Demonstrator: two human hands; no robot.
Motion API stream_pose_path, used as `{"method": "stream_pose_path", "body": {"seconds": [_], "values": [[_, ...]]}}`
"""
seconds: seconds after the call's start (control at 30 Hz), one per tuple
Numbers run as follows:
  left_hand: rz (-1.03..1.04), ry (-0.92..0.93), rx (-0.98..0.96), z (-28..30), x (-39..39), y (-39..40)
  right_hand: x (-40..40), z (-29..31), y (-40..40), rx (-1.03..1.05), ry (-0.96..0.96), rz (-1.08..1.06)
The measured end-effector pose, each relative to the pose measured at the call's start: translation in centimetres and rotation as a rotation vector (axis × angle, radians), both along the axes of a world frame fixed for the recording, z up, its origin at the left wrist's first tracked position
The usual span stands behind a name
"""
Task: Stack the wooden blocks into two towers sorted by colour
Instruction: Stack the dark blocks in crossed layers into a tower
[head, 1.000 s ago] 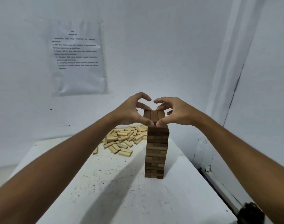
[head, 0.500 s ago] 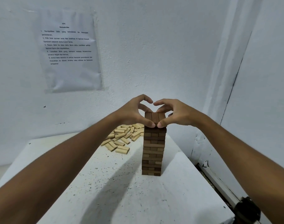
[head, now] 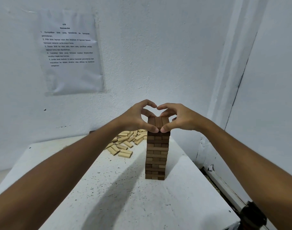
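While both hands cup top layer, dark-brown wooden block tower (head: 156,155) stands tall near right edge of white speckled worktop (head: 108,188). Left hand (head: 133,119) and right hand (head: 180,119) each grip opposite sides of top dark blocks (head: 158,121), thumbs at near face, fingers curled over far side. Step judged: squaring last dark layer; dark tower looks near done. Loose pile of pale wooden blocks (head: 127,141) lies at far edge, unstacked. Next move calls for gentle release without nudging tower, then starting pale tower on bare worktop.
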State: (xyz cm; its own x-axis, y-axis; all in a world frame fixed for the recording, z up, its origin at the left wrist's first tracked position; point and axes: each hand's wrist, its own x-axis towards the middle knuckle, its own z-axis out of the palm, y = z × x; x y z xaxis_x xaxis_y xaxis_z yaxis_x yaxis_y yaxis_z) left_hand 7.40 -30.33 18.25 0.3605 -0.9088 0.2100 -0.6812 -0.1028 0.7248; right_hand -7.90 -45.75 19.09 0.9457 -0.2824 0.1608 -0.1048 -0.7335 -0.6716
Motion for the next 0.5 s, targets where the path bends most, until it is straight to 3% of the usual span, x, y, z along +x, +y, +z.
{"method": "stream_pose_path", "body": {"seconds": [0.5], "values": [[0.012, -0.003, 0.003, -0.27, -0.28, -0.09, -0.02, -0.37, 0.08, -0.014, -0.012, 0.0]]}}
